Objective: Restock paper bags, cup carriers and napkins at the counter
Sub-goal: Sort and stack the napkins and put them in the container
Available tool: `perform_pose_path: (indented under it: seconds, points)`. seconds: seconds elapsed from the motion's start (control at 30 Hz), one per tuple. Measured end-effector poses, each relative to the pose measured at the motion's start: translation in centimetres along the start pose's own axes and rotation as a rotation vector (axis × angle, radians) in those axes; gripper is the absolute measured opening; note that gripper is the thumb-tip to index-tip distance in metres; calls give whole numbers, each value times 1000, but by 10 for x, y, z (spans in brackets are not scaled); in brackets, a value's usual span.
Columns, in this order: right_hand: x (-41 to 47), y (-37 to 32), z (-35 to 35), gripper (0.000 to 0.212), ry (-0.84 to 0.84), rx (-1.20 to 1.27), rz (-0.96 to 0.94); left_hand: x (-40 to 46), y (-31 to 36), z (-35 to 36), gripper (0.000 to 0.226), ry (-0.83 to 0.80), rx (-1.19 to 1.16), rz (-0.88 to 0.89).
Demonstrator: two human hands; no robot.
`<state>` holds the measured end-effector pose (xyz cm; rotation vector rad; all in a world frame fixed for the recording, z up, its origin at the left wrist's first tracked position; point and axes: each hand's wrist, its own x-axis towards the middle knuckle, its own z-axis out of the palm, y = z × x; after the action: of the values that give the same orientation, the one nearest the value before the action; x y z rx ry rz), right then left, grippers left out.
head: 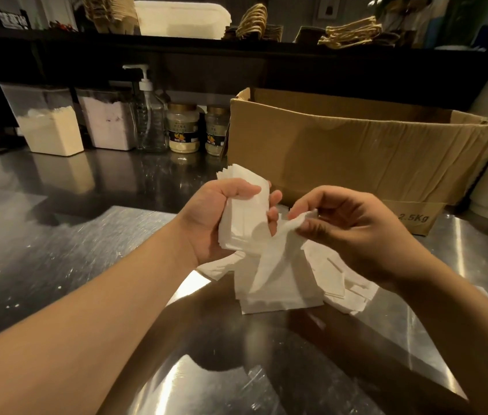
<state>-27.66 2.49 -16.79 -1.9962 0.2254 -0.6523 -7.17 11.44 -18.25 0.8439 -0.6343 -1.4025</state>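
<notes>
Two hands work above the steel surface [57, 250]. The left hand [221, 217] clamps a squared stack of white paper bags [245, 226], keeping it tidy, while the right hand [347, 226] pinches one loose bag [272, 265] by its top edge, probably to add it. More bags [341, 289] lie scattered at 5 o'clock; the cardboard box [341, 157] stands open at 1 o'clock, within reach.

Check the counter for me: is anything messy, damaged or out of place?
Yes: loose white paper bags lie fanned askew on the steel counter under the hands, and the cardboard box behind them is creased and dented.
</notes>
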Motion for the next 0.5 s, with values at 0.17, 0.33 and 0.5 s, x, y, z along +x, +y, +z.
perform_pose_path:
  seconds: [0.17,0.33,0.5]
  points:
    - [1,-1,6,25,172,175,19,-1,-9,2,68,38,308,-69]
    - [4,3,18,21,338,211,75,-2,-15,10,49,-49,259,-91]
    - [4,9,27,6,435,118,160,0,-20,13,49,-64,209,-84]
